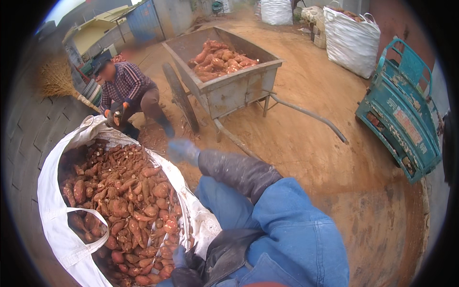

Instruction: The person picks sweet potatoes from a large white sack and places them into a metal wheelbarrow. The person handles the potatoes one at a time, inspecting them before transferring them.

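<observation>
A large white woven sack (50, 191) stands open on my left, with a heap of reddish-brown sweet potatoes (119, 206) in it. My left hand (180, 257), in a blue glove, is at the sack's near right side beside the sweet potatoes. Its fingers are mostly hidden, so any grip cannot be made out. Beyond the sack's right rim, my right hand (184, 150), also blue-gloved, is reached forward over the ground. Motion smears its fingers, and whether it holds anything is unclear.
Ahead stands a metal handcart (239, 91) holding more sweet potatoes (222, 60). A person (126, 88) in a checked shirt crouches beyond the sack, gloved hands together. A worn teal metal vehicle (401, 110) is at right; full white sacks (351, 40) stand behind. A straw broom (57, 76) leans far left.
</observation>
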A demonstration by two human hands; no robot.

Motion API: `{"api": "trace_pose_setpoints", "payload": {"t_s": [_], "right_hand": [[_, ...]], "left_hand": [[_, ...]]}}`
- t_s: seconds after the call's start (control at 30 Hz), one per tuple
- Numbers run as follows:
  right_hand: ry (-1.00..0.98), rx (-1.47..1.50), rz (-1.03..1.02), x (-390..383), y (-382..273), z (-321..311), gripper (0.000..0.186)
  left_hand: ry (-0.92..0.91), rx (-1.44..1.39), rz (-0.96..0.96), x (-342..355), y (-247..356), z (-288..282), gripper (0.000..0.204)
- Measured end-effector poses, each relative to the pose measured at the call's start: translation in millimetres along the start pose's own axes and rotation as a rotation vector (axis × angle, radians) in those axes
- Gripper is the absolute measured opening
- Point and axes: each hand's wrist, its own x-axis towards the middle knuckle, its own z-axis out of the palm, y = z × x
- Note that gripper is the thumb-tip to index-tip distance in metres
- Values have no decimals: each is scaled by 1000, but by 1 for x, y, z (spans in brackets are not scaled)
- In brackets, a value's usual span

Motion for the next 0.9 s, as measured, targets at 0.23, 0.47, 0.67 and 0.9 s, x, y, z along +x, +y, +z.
{"api": "trace_pose_setpoints", "payload": {"t_s": [0.23,0.47,0.67,0.9], "right_hand": [[-240,-601,-13,-109,139,48,44],[-664,-879,277,-135,153,79,53],[-597,-898,280,-130,156,78,51],[-598,-854,293,-132,152,78,51]], "left_hand": [[-31,-31,-65,-7,27,-1,27],[-15,-419,-322,-4,36,6,26],[-106,47,-15,-4,27,4,24],[-80,-39,-46,-2,29,9,19]]}}
